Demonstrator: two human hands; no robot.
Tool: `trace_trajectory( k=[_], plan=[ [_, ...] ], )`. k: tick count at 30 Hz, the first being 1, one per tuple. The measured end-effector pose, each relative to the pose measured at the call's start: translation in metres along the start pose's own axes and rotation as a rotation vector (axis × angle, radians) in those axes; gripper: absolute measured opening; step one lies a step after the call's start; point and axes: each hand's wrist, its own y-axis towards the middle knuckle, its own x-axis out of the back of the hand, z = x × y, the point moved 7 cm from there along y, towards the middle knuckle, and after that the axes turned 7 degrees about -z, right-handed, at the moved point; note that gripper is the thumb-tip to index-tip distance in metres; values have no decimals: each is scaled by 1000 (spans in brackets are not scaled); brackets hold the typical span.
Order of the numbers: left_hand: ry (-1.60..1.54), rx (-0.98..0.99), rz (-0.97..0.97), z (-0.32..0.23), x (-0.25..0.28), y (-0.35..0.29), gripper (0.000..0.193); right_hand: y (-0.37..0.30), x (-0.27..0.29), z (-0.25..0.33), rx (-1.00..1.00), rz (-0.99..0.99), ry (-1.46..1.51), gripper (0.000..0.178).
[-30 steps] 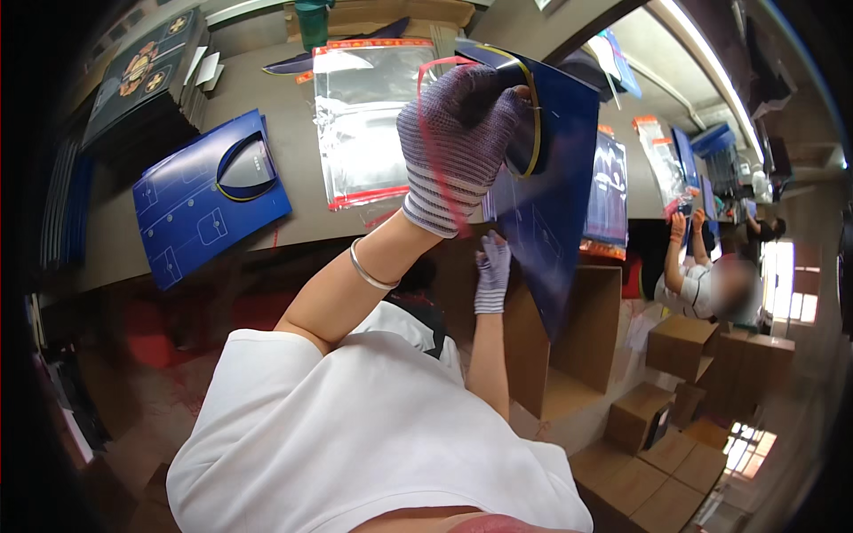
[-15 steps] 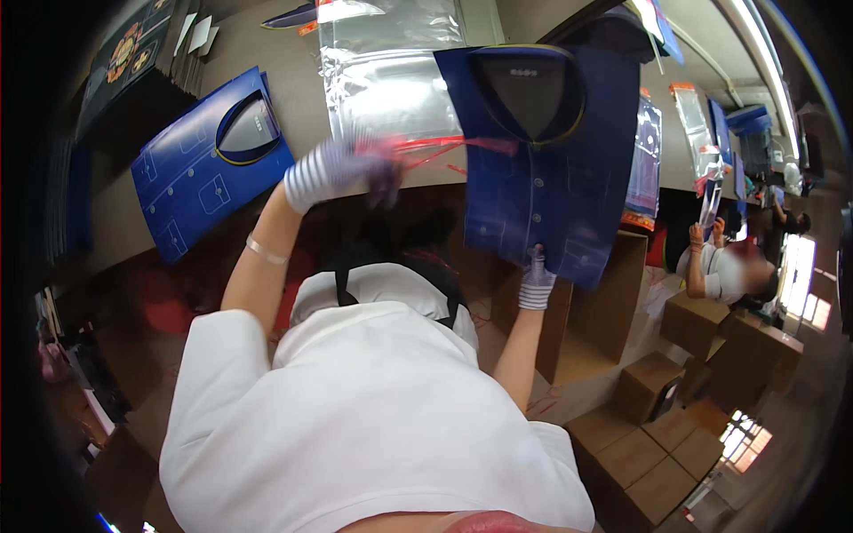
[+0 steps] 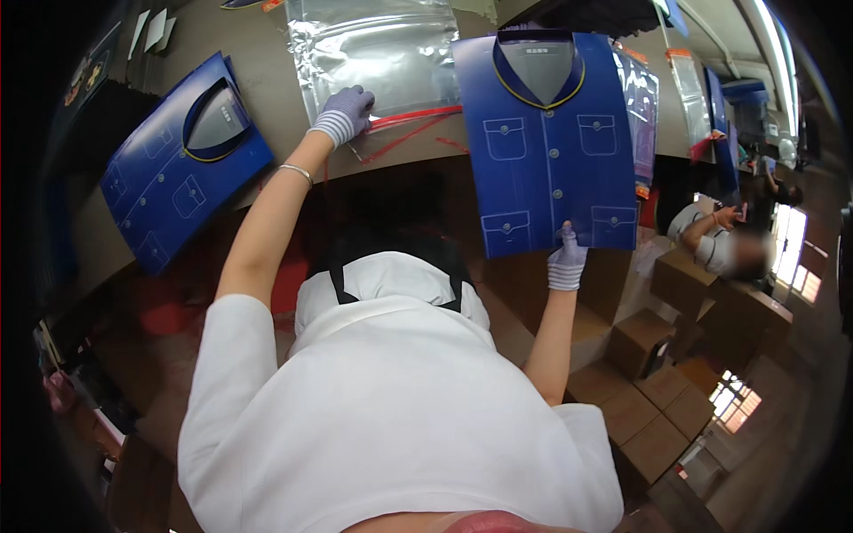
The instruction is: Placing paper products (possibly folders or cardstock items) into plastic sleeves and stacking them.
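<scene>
My right hand [image 3: 567, 258], in a striped grey-white glove, grips the lower edge of a blue shirt-shaped printed card [image 3: 529, 178], thumb on the front. The card has a cut-out collar with yellow trim, printed pockets and buttons. It stands tilted up, facing me, at the table's front edge. My left hand [image 3: 346, 114], gloved alike, rests with fingers a little apart on the near left part of a stack of clear plastic bags [image 3: 378, 67]. A red strip [image 3: 416, 116] runs along the bags' near edge, beside that hand.
More blue shirt-shaped cards [image 3: 169, 182] lie overlapping on the left of the grey table [image 3: 253, 75]. Red strip scraps [image 3: 400, 138] lie at the table's front edge. Filled bags [image 3: 640, 107] are behind the held card. Cardboard boxes [image 3: 640, 391] stand lower right; a co-worker [image 3: 706, 235] is farther right.
My left hand has moved up and left onto the bags, and the red strips it was swinging now lie at the table edge. The held card has swung to face me more squarely.
</scene>
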Motion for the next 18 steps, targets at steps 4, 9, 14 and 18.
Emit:
trace_trajectory(
  k=[4,9,14,18],
  plan=[
    [-48,-120,15,29,-28,16,11,-13,3,-3,-75,-3,50,30],
    [-609,295,109,56,-37,28,23,-44,39,18,270,-78,-379,34],
    [-702,561,137,59,-48,24,26,-80,27,63,214,-36,-383,35],
    [-742,641,103,61,-34,22,28,-102,-63,73,387,385,-849,29]
  ],
)
